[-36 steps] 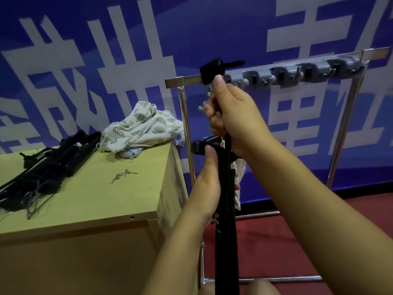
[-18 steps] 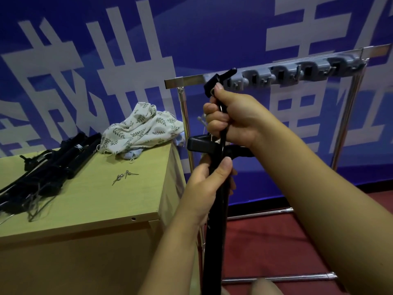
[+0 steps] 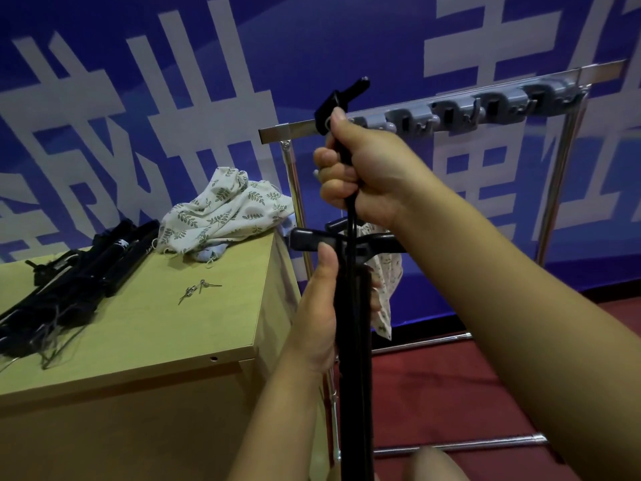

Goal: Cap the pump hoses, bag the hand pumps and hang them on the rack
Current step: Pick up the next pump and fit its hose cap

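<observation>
Centrally, a pump (image 3: 355, 341) stands upright; the left hand (image 3: 321, 321) wraps its barrel just below the T-handle (image 3: 312, 238), and the right hand (image 3: 360, 171) closes its fist on the hose (image 3: 351, 216) higher up, the black hose head (image 3: 338, 100) sticking out above the knuckles — whether a cap is on it I cannot tell; behind the barrel a leaf-print bag (image 3: 386, 289) hangs, not yet over the pump; the rack (image 3: 451, 109), upper right, shows grey clips with nothing hung on them; on the cabinet (image 3: 156, 328) at left lie more pumps (image 3: 69, 282), a heap of bags (image 3: 225, 210) and small metal caps (image 3: 199, 289) — so most of the job seems left: capping, bagging, hanging.
</observation>
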